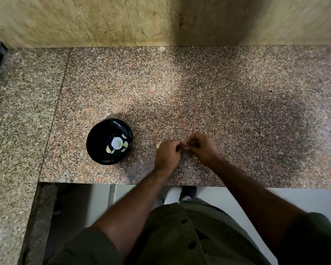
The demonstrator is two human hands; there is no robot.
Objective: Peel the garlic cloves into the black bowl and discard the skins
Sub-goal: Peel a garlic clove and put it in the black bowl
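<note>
A black bowl (96,138) stands on the speckled granite counter, left of my hands, with several pale peeled garlic cloves (125,144) in its bottom. My left hand (167,153) and my right hand (203,147) meet fingertip to fingertip just right of the bowl, low over the counter. Both have their fingers curled, pinching something small between them that the fingers hide almost entirely. A pale garlic piece (158,144) shows at the left edge of my left hand, lying on the counter or held there; I cannot tell which.
The granite counter (237,104) stretches wide to the right and back to a beige stone wall (122,22). Its front edge (122,183) runs just below my wrists. A second slab (17,111) adjoins on the left.
</note>
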